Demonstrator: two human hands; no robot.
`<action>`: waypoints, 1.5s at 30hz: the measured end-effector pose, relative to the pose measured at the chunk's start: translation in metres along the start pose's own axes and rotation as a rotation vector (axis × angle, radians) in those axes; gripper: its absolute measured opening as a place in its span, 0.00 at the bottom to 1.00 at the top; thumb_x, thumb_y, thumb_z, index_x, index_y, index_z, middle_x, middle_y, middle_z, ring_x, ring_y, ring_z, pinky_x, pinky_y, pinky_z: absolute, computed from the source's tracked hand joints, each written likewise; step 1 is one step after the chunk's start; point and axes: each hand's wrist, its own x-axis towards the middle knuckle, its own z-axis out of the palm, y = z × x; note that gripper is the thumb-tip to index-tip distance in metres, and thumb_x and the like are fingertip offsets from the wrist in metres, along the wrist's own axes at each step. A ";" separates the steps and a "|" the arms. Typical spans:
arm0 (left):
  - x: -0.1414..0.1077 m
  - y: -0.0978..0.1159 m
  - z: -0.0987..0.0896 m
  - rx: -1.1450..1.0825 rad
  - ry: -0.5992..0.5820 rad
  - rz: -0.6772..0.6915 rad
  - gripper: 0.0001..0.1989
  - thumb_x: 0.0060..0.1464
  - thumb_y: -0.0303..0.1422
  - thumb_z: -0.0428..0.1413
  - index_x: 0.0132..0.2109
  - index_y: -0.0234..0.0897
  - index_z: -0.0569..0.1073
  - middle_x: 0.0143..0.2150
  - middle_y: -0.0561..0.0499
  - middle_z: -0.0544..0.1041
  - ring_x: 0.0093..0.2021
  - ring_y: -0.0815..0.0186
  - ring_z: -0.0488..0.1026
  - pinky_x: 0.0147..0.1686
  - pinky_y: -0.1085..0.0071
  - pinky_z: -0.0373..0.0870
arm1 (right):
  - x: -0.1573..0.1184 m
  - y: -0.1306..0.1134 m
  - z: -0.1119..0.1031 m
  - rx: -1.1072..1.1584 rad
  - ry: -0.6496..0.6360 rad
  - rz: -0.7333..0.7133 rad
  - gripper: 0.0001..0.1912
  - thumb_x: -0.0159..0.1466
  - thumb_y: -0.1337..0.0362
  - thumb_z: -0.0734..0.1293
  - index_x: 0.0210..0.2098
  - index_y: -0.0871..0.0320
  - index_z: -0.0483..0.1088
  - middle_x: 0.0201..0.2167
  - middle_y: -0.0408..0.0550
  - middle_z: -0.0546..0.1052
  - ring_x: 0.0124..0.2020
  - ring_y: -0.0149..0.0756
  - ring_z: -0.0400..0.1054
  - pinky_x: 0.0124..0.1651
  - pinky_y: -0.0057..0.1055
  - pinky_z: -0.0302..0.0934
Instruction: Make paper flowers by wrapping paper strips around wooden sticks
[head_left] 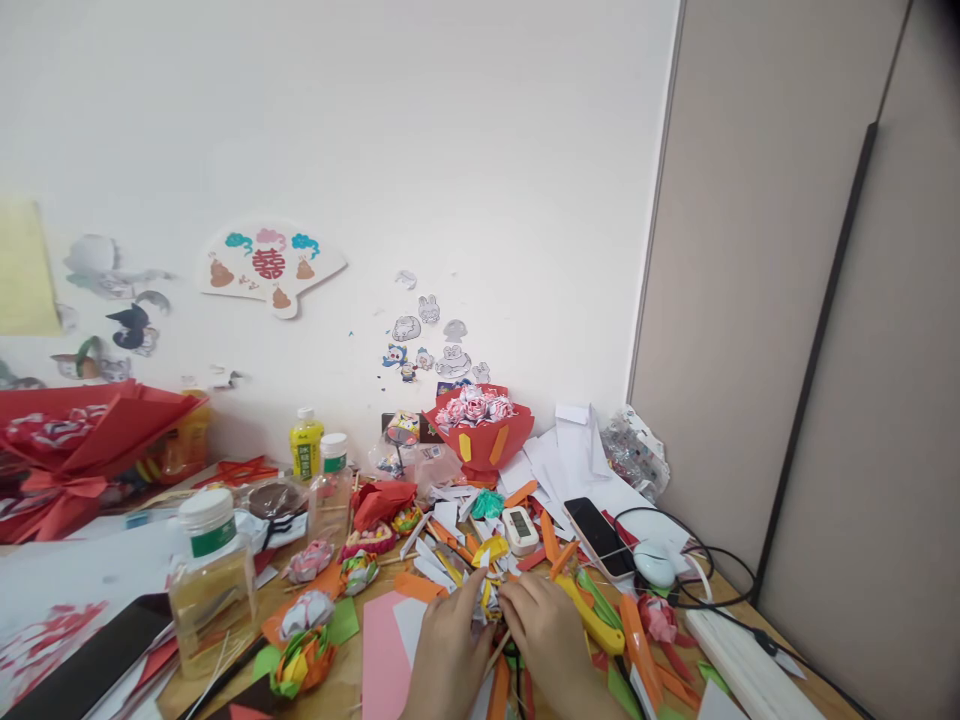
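Observation:
Near the front of the table, my left hand [448,645] and my right hand [551,640] come together with bent fingers around a white and yellow paper flower [489,598]. Both hands are closed on it, and my fingers cover much of it. A thin wooden stick [498,650] slants down between my hands; whether it is joined to the flower I cannot tell. By my right hand lies a yellow-handled tool [596,615]. Pink paper [381,650] lies left of my left hand. Just beyond my fingers are paper scraps and a small white digital timer [520,530].
Clear bottles [214,600] and several paper flowers [304,660] stand or lie on the left. A red-wrapped bouquet [484,440] stands against the wall. To the right are a phone [600,535], a white mouse [654,563], black cables and a white power strip [750,670].

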 end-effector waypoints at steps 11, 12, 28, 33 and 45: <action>0.002 -0.002 -0.001 0.080 0.020 0.125 0.26 0.44 0.19 0.46 0.52 0.35 0.67 0.43 0.45 0.77 0.40 0.59 0.72 0.40 0.63 0.68 | 0.000 -0.004 -0.002 0.019 0.011 0.064 0.17 0.66 0.67 0.51 0.25 0.56 0.64 0.22 0.43 0.68 0.23 0.34 0.62 0.27 0.30 0.51; 0.002 -0.001 0.000 0.071 0.017 0.109 0.25 0.44 0.20 0.47 0.52 0.36 0.67 0.43 0.45 0.77 0.40 0.59 0.72 0.40 0.63 0.68 | -0.001 -0.004 -0.002 0.017 0.013 0.058 0.17 0.66 0.67 0.51 0.25 0.56 0.64 0.22 0.43 0.68 0.23 0.34 0.62 0.27 0.30 0.51; 0.000 0.000 0.001 0.009 0.000 0.075 0.23 0.46 0.23 0.50 0.52 0.39 0.67 0.44 0.46 0.77 0.41 0.59 0.71 0.41 0.65 0.68 | -0.001 0.004 0.001 0.033 -0.097 -0.006 0.16 0.66 0.70 0.51 0.28 0.57 0.67 0.23 0.44 0.68 0.25 0.34 0.63 0.27 0.29 0.53; 0.000 0.000 0.001 -0.011 0.006 0.098 0.24 0.47 0.23 0.50 0.53 0.40 0.66 0.42 0.47 0.78 0.39 0.60 0.72 0.39 0.65 0.68 | 0.002 0.005 -0.001 0.120 -0.124 0.085 0.13 0.63 0.70 0.54 0.27 0.56 0.66 0.25 0.42 0.69 0.25 0.32 0.65 0.26 0.27 0.55; 0.001 0.000 0.000 -0.065 0.022 0.071 0.24 0.45 0.22 0.50 0.52 0.40 0.67 0.44 0.48 0.77 0.42 0.60 0.72 0.41 0.65 0.69 | 0.001 0.004 0.003 0.134 -0.070 0.147 0.15 0.66 0.65 0.53 0.26 0.55 0.65 0.23 0.42 0.70 0.23 0.32 0.65 0.25 0.27 0.55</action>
